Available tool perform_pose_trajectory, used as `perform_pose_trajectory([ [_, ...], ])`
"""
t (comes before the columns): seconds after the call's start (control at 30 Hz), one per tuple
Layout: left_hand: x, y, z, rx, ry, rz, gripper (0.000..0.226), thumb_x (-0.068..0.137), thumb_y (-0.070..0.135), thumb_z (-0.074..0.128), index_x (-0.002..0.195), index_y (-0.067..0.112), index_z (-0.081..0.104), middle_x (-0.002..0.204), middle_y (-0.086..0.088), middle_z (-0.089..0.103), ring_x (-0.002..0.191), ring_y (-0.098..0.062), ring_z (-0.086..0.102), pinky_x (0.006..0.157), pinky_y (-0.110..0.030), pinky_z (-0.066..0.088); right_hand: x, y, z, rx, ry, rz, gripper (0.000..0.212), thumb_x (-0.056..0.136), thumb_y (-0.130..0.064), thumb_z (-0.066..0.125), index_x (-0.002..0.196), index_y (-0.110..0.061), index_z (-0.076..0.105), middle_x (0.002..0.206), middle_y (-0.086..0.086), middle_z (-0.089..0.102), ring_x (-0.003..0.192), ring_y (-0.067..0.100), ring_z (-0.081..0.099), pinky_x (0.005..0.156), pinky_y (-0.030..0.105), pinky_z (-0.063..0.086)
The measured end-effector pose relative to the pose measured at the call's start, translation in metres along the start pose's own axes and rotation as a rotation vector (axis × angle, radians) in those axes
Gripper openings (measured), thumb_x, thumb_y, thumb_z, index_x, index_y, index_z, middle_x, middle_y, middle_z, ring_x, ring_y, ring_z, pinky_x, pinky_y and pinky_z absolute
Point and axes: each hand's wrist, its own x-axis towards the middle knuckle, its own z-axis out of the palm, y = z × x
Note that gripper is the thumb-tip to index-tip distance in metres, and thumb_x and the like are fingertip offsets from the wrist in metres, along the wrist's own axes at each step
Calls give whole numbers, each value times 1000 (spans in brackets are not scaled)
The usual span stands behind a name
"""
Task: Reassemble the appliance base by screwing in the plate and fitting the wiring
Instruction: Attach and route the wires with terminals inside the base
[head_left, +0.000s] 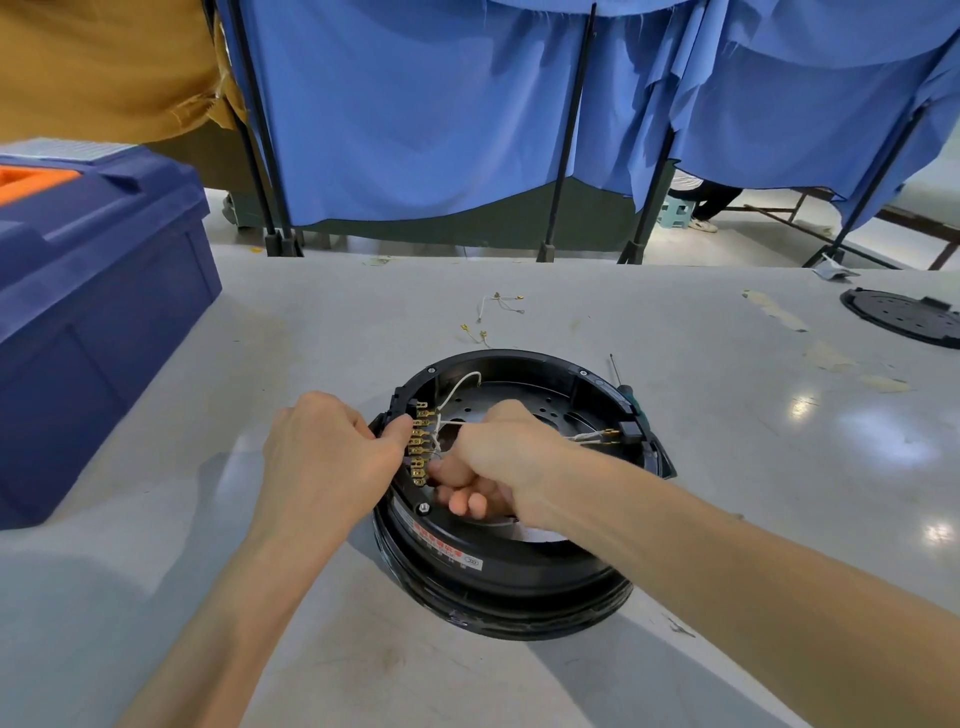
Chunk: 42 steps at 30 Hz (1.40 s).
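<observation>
Seen from the head camera, the appliance base (493, 577) lies on the table straight ahead, and the wiring step looks to be in hand: the left hand (324, 457) curls its fingers on the base's rim at 9 o'clock, beside the brass terminal strip (420, 441). The right hand (498, 457), fingers closed, pinches a white wire (457, 387) inside. Next, I judge, the wire's end must be lined up with a free tab and pushed home; the screwdriver (621, 379) waits at 2 o'clock

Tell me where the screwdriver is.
Head view: the screwdriver lies on the table right of centre, just behind the far-right rim of the black appliance base, handle partly hidden.
</observation>
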Motion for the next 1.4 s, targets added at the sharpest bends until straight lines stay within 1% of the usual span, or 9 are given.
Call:
perform_pose_trajectory([
  [0.17, 1, -2, -1, -15, -3, -22, 45, 75, 41, 74, 50, 7, 58, 49, -6, 60, 68, -28, 59, 57, -34, 44, -4, 2, -9, -24, -9, -85, 15, 96, -5, 57, 99, 9, 58, 68, 18, 59, 36, 19, 57, 36, 20, 45],
  [0.33, 0, -3, 4, -30, -31, 78, 41, 84, 36, 68, 55, 13, 51, 53, -6, 58, 68, -32, 56, 60, -35, 41, 5, 3, 3, 10, 57, -113, 16, 94, 0, 57, 105, 12, 57, 60, 14, 57, 28, 12, 49, 31, 17, 37],
  [0.47, -2, -5, 6, -2, -18, 121, 46, 88, 31, 66, 52, 12, 44, 47, -3, 49, 60, -29, 49, 55, -34, 29, 6, -2, 6, 19, 137, -89, 16, 89, 1, 54, 74, 1, 60, 41, 4, 52, 24, 9, 37, 31, 14, 27],
  [0.57, -2, -3, 7, 45, -25, 145, 48, 90, 30, 63, 51, 13, 40, 47, 0, 43, 62, -30, 45, 59, -34, 27, 7, -7, 10, 101, 171, -64, 24, 84, 2, 46, 61, -5, 53, 45, 5, 49, 30, 11, 35, 31, 12, 22],
  [0.87, 0, -7, 7, 45, -48, 108, 45, 89, 32, 63, 53, 9, 47, 50, -2, 48, 65, -31, 49, 59, -33, 29, 6, -9, 12, 85, 153, -38, 21, 85, 1, 46, 66, -5, 54, 47, 5, 50, 26, 9, 34, 32, 12, 23],
  [1.0, 1, -8, 6, 61, -36, 126, 47, 87, 33, 65, 49, 14, 44, 46, -1, 48, 58, -28, 50, 56, -33, 32, -2, -9, 1, 36, 83, -74, 12, 94, 5, 47, 92, 8, 58, 41, 9, 55, 28, 15, 51, 31, 17, 39],
  [1.1, 2, -10, 6, 45, -19, 132, 48, 85, 32, 68, 48, 15, 42, 44, -1, 48, 54, -26, 49, 54, -33, 32, -10, -9, -10, 134, -1, -38, 30, 101, 0, 35, 86, 12, 58, 53, 21, 63, 37, 27, 61, 39, 25, 53],
  [1.23, 3, -8, 6, 28, 38, 114, 41, 80, 35, 71, 51, 16, 49, 46, 4, 52, 55, -25, 54, 60, -38, 46, -19, -5, -27, 48, 12, -166, 18, 97, 3, 43, 101, 11, 58, 74, 23, 71, 59, 38, 71, 58, 35, 61],
  [1.4, 13, -6, 8, 14, 34, 83, 24, 86, 50, 62, 74, 30, 65, 62, 7, 58, 67, -15, 58, 74, -40, 48, -8, -11, -60, 8, 269, -453, 17, 97, -5, 53, 92, 3, 67, 66, 14, 72, 54, 28, 70, 44, 25, 52],
])
